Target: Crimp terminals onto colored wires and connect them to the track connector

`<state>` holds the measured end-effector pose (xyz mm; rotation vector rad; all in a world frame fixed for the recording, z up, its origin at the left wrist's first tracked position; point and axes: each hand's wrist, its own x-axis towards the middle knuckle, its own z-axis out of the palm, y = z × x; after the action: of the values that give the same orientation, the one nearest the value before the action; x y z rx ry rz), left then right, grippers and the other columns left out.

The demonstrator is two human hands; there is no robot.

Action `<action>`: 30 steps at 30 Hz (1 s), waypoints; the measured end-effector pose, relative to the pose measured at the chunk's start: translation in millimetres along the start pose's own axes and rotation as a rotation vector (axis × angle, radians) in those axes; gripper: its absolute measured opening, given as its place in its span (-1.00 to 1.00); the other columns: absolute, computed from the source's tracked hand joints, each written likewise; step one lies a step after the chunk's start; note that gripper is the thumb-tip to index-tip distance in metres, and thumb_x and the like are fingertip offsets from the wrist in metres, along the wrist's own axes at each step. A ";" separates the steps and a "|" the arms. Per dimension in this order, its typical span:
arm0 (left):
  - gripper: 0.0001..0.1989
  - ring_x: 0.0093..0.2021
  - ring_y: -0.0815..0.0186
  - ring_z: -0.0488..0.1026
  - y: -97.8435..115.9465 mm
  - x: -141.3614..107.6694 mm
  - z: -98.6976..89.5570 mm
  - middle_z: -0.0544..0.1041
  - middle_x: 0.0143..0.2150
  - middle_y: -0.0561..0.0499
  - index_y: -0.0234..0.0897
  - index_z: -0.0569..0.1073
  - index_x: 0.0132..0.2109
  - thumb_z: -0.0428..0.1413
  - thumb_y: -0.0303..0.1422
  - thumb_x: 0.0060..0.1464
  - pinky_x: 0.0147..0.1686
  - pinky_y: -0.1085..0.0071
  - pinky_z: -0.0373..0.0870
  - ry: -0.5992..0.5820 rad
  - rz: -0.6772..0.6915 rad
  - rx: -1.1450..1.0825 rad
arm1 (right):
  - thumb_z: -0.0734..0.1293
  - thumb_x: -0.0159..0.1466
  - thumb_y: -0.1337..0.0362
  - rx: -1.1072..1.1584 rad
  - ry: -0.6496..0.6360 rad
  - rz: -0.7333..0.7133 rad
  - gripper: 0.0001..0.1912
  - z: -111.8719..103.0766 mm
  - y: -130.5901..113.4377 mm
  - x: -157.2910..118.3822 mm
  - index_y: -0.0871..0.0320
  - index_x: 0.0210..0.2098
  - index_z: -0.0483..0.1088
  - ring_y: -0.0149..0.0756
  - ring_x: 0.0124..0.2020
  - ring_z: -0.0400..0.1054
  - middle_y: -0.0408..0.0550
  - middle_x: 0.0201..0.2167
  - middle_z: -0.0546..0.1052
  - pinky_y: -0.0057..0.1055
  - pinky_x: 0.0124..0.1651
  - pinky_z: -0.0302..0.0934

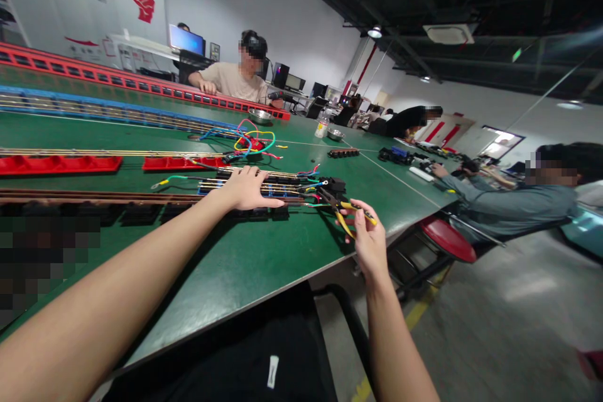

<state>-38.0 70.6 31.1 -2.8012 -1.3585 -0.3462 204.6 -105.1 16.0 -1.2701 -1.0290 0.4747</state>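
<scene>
My left hand (247,188) lies with fingers spread across a short assembly of metal bars in blue and black holders (282,190). My right hand (370,235) is closed around yellow-handled pliers (346,217). Their dark jaws point left to the coloured wires (313,187) at the assembly's right end; whether they grip a wire I cannot tell. A green wire with a yellow-sleeved terminal (162,182) sticks out on the left. Just behind the pliers' jaws sits a black block (335,184).
Long red (141,78) and blue (117,107) rail holders run across the green table (226,282). Behind my left hand lies a coil of coloured wires (257,141). Farther off are a metal bowl (260,115) and a bottle (322,124). Other people work across the table and at right.
</scene>
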 end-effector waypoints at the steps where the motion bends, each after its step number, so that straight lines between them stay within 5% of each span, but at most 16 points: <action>1: 0.09 0.22 -0.20 0.20 0.3 -0.2 -0.5 0.29 0.24 -0.37 -0.35 0.24 0.27 -0.18 0.42 -0.16 0.15 -0.03 0.08 0.001 0.003 0.005 | 0.31 0.21 -0.12 0.005 0.018 -0.012 -0.47 2.0 3.8 1.1 0.12 0.01 0.32 -0.22 -0.34 0.51 0.02 -0.25 0.54 -0.61 -0.69 0.15; 20: 0.09 0.18 -0.20 0.23 1.8 -0.6 -3.1 0.32 0.20 -0.39 -0.39 0.27 0.25 -0.17 0.41 -0.15 0.11 -0.04 0.13 0.021 0.016 0.018 | 0.22 0.30 -0.08 -0.010 -0.025 -0.082 -0.50 21.7 27.4 0.5 0.11 0.07 0.26 -0.28 -0.32 0.49 0.06 -0.17 0.53 -0.62 -0.67 0.17; 30: 0.07 0.20 -0.20 0.22 0.8 -0.1 -0.4 0.32 0.21 -0.37 -0.34 0.27 0.25 -0.18 0.42 -0.16 0.12 -0.03 0.11 0.020 0.013 0.010 | 0.20 0.32 -0.03 -0.182 -0.039 -0.183 -0.51 19.2 40.7 2.8 0.10 0.13 0.31 -0.24 -0.25 0.48 0.07 -0.09 0.54 -0.47 -0.49 0.31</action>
<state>-37.5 70.0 31.6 -2.7896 -1.3339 -0.3656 199.6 -80.8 -21.7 -1.3158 -1.2313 0.2710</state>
